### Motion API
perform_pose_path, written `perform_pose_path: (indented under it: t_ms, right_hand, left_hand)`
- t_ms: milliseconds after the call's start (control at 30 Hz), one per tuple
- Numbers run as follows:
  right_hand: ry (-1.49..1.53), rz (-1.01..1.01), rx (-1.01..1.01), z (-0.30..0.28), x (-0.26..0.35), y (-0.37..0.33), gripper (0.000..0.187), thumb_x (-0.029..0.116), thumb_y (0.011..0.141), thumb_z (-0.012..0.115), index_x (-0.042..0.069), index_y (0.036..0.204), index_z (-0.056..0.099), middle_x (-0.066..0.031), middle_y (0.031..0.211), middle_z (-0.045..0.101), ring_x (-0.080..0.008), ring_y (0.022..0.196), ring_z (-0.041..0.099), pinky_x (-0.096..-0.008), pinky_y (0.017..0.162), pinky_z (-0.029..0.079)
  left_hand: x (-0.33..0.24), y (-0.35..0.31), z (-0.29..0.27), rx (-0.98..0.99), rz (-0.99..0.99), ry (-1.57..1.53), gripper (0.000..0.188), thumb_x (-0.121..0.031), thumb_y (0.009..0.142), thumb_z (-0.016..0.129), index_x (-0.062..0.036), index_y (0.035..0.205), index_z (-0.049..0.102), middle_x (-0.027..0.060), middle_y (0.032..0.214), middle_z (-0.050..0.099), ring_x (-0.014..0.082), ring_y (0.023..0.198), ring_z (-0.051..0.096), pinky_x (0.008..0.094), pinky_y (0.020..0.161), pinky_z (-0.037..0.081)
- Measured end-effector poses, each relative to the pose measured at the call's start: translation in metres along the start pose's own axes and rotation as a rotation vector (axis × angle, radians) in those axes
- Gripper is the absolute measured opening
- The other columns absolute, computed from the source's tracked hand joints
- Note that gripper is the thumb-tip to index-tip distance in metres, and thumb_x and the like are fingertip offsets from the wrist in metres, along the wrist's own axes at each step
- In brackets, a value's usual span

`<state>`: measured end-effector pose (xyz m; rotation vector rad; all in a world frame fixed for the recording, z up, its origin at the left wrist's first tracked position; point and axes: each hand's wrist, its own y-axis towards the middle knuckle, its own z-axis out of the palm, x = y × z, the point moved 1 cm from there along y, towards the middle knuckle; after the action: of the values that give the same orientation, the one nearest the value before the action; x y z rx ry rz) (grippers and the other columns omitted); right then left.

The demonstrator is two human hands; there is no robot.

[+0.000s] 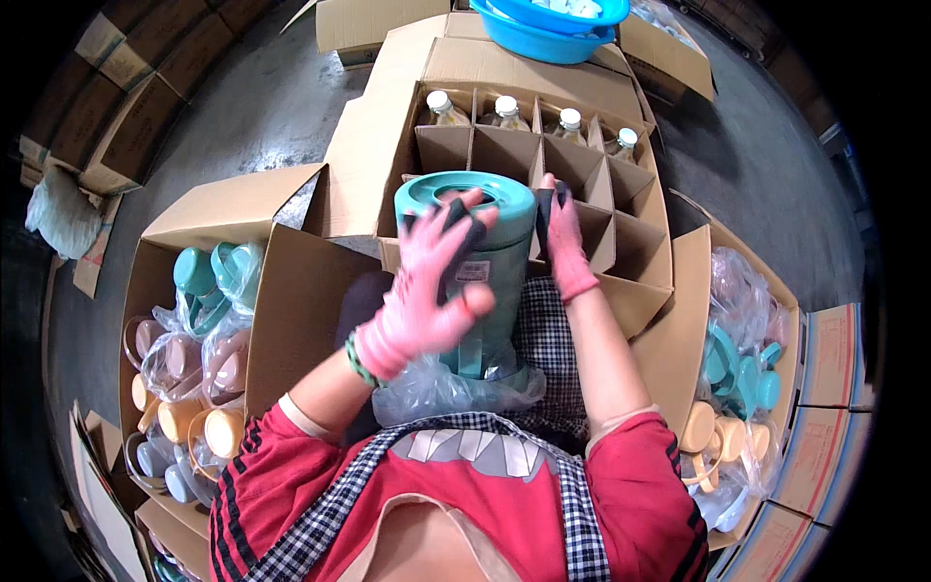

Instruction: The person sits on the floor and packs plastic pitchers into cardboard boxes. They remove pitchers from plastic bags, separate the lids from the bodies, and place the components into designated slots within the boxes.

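A teal vacuum-jug body point(497, 301) stands upright in front of me at my lap, its round hole facing up and a small pale label on its side. A clear plastic bag point(456, 393) lies bunched around its lower end. My left hand point(422, 281), in a pink glove with dark fingertips, is open with fingers spread over the jug's near left side; whether it touches is unclear. At the jug's right, by the divided carton, my right hand point(564, 238) is raised in a like glove with its fingers stretched upward, holding nothing visible.
A divided carton point(635, 296) ahead holds several glass liners point(506, 114) with white caps in its far row. Open cartons of bagged coloured lids and handles flank me, left point(267, 320) and right point(669, 364). Blue basins point(553, 44) stand behind; stacked boxes point(145, 116) rise far left.
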<state>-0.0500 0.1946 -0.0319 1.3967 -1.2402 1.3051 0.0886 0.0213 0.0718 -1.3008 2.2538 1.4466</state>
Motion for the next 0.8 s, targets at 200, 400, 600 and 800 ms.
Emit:
perform_pose_path:
  t_ms: [200,400,600,800]
  right_hand:
    - [0.083,-0.281,0.104,0.031,0.027,-0.021,0.05,0.047,0.085,0.043,0.005,0.111,0.047,-0.0117,0.103,0.053,-0.0212,0.105,0.046,-0.0322,0.092,0.033]
    - [0.156,-0.302,0.006,0.033,0.012,-0.016,0.051,0.048,0.087,0.04,0.003,0.111,0.046,-0.0079,0.105,0.051,-0.0181,0.099,0.047,-0.0303,0.09,0.035]
    - [0.827,-0.388,0.403,0.031,0.124,-0.016,0.07,0.059,0.082,0.035,0.003,0.123,0.033,-0.0111,0.115,0.045,-0.0196,0.11,0.042,-0.0339,0.096,0.033]
    - [-0.698,-1.282,-0.059,0.038,0.137,-0.02,0.079,0.035,0.062,0.071,0.012,0.128,0.035,-0.0175,0.134,0.024,-0.0361,0.12,0.03,-0.0472,0.098,0.027]
  left_hand:
    - [0.037,-0.002,0.0,-0.106,-0.279,-0.071,0.042,-0.023,0.078,0.051,0.0013,0.111,0.046,0.0212,0.118,0.041,0.035,0.11,0.04,0.0404,0.093,0.032]
    - [0.065,-0.002,0.001,-0.197,-0.477,-0.056,0.055,-0.029,0.073,0.055,-0.0029,0.12,0.042,0.0247,0.128,0.033,0.0388,0.12,0.029,0.0472,0.099,0.023]
    - [-0.01,0.018,-0.024,-0.144,0.365,0.633,0.059,-0.029,0.054,0.07,-0.0178,0.109,0.053,0.0152,0.12,0.044,0.0458,0.116,0.029,0.0548,0.093,0.024]
    - [0.04,0.06,-0.039,-0.309,-0.542,-0.44,0.047,-0.008,0.06,0.074,0.0002,0.1,0.051,0.0071,0.089,0.058,0.0133,0.079,0.054,0.0245,0.071,0.045]
